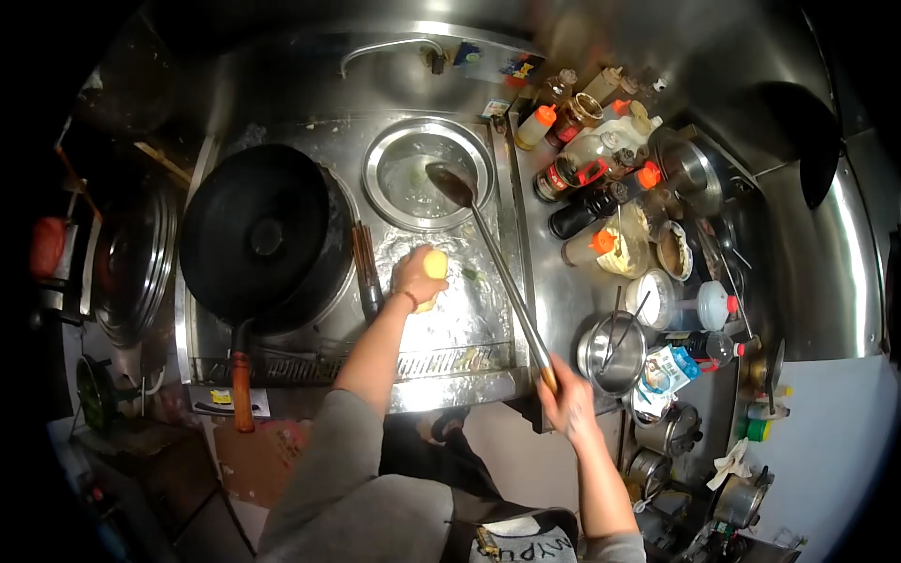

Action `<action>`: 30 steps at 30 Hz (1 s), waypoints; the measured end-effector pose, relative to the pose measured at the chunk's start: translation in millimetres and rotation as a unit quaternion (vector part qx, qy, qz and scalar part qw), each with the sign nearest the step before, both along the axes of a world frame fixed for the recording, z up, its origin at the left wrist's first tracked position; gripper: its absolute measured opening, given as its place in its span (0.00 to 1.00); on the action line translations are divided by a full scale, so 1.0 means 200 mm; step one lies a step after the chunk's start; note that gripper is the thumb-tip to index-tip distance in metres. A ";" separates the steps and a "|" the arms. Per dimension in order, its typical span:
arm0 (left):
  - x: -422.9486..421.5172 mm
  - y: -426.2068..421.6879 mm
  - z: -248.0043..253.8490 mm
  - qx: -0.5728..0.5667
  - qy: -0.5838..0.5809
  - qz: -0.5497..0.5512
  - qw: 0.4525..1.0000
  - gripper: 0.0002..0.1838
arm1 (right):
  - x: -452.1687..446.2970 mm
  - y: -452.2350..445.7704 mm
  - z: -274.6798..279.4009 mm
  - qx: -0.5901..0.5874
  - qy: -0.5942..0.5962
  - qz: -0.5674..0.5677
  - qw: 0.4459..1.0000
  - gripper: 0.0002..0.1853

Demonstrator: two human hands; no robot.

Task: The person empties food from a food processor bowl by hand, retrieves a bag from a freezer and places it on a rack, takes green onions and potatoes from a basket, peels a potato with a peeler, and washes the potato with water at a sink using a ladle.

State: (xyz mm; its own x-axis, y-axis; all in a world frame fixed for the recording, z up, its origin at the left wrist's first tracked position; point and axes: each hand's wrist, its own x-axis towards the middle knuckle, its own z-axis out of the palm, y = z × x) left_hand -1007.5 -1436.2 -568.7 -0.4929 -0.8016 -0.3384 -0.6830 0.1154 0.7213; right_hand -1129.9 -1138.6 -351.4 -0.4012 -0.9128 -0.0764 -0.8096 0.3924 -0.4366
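Observation:
My left hand (413, 274) is closed around a yellow sponge (435, 264), pressed on the wet, shiny steel stove top (460, 328). In my right hand (568, 402) is the wooden end of a long-handled ladle (502, 272). The ladle's bowl reaches over the rim of a round metal basin (375, 211) with water in it. To the left of my left hand lies a brush-like bundle of thin sticks (366, 267), beside the black wok.
A black wok (253, 225) with a wooden handle sits at the left of the stove. Bottles (540, 127), a steel bowl (610, 354) and other containers crowd the right counter. A bent tap (389, 45) is at the back wall.

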 end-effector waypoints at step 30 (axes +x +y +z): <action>0.06 0.04 -0.11 -0.139 0.235 -0.073 0.959 0.16 | 0.09 0.43 0.02 0.098 -0.381 -0.108 0.913 0.24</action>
